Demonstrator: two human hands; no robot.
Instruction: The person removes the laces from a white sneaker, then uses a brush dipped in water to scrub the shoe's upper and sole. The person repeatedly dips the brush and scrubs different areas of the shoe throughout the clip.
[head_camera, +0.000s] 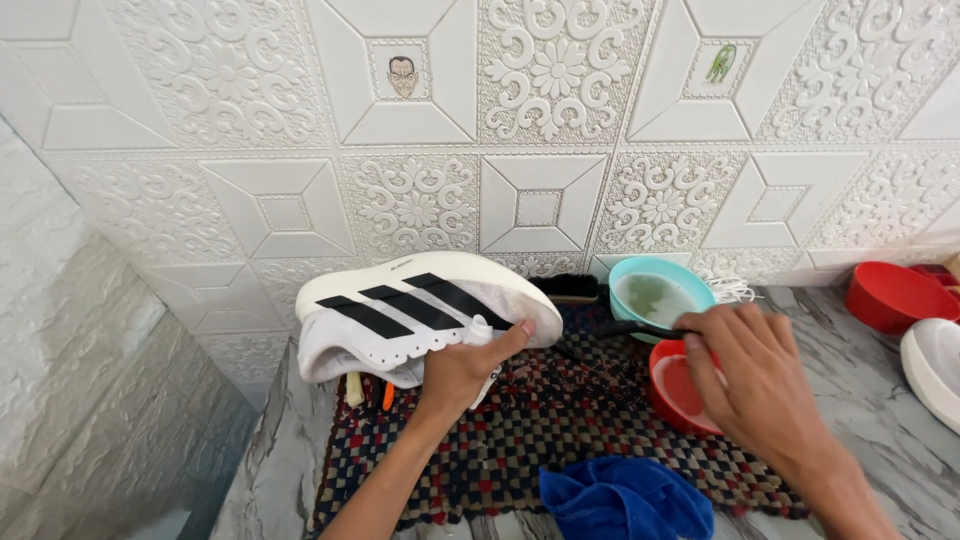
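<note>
So the white sneaker with black stripes (420, 310) is held up on its side over the far-left corner of the checkered woven mat (560, 430), and everything else sits around that mat. The left hand (462, 368) is closed around the shoe's lower edge, thumb pressed up against the sole side, so the grip looks firm. The right hand (752, 385) is curled shut on the handle of a dark brush (625, 328), which pokes out leftward over the mat's far edge toward the shoe's toe; I can't tell how wet the bristles are. Right under that hand, on the mat's right edge, there's a small red bowl (678, 392), and just beyond the mat's far-right corner a teal bowl of cloudy water (660, 292). A second black brush (572, 288) lies against the wall behind the mat, and a crumpled blue cloth (622, 498) sits on the mat's near edge. Off to the right of the mat there's another red bowl (890, 296) and part of a second white shoe (935, 368). To me this looks like mid-scrub, brush loaded and heading for the sole. The next bit needs the shoe kept steady and tilted so the bristles meet the sole edge squarely.
</note>
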